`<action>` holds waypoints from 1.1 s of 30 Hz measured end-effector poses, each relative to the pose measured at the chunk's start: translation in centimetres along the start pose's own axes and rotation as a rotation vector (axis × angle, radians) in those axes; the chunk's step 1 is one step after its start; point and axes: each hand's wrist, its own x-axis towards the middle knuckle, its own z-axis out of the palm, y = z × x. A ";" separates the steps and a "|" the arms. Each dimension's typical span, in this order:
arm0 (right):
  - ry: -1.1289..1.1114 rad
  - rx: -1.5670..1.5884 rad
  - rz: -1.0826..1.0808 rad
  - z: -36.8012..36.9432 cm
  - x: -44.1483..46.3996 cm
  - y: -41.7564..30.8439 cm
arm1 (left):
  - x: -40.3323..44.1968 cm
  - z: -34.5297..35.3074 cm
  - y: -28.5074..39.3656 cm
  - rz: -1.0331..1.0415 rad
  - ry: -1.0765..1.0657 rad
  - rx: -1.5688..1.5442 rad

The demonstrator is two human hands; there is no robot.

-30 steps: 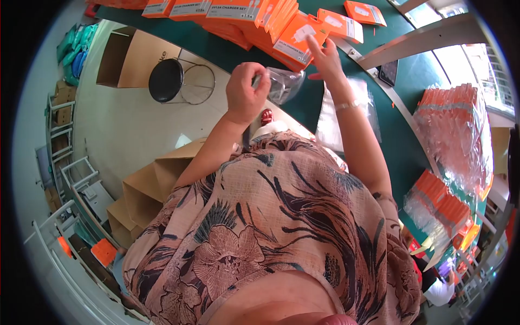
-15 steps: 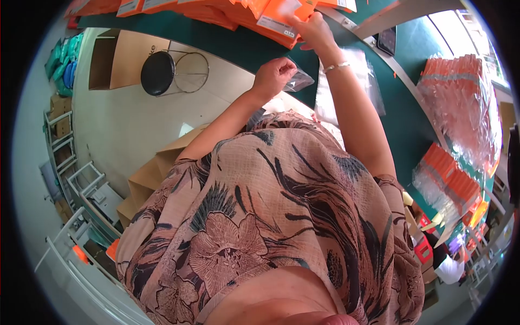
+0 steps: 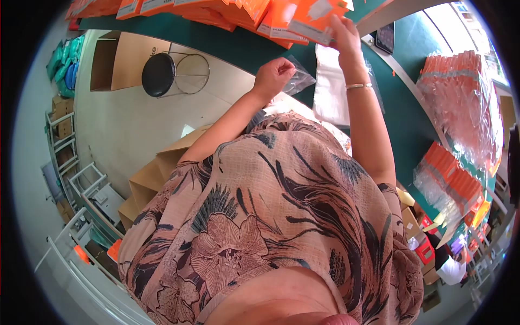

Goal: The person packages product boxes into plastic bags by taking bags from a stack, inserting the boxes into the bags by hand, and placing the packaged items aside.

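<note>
My left hand (image 3: 274, 79) is closed on a clear plastic bag (image 3: 299, 80), which hangs out to the right of its fingers near the table edge. With my right hand (image 3: 345, 39) I grip the lower right corner of an orange charger box (image 3: 316, 16), tilted and lifted off the others. Under and left of it lie more orange boxes (image 3: 249, 12) in an overlapping row along the top of the view. A stack of clear bags (image 3: 331, 89) lies on the green table below my right hand, partly hidden by my forearm.
Bundles of bagged orange packs (image 3: 457, 103) and a smaller bundle (image 3: 449, 176) sit at the right. A phone (image 3: 385, 38) lies behind a metal frame bar (image 3: 403, 17). A black stool (image 3: 158, 75) and cardboard boxes (image 3: 142, 59) stand on the floor at left. Another person (image 3: 450, 269) is at lower right.
My right hand has taken hold of an orange box and moved it right, away from the pile. My left hand moved right with the bag, then stayed nearly still. The view has shifted.
</note>
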 end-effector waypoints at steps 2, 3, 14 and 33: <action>-0.049 0.192 -0.034 -1.4 -2.3 -1.5 | 0.0 0.2 0.2 -0.008 -0.010 0.012; -0.074 0.288 -0.055 -2.1 -3.5 -2.1 | 0.1 0.4 0.4 -0.012 -0.013 0.023; -0.575 -0.577 0.184 -5.6 -13.3 -2.9 | 0.9 1.3 2.8 0.074 -0.058 0.122; -0.525 -0.819 0.030 -4.8 -14.5 -1.5 | -1.0 0.8 5.3 0.209 -0.164 0.315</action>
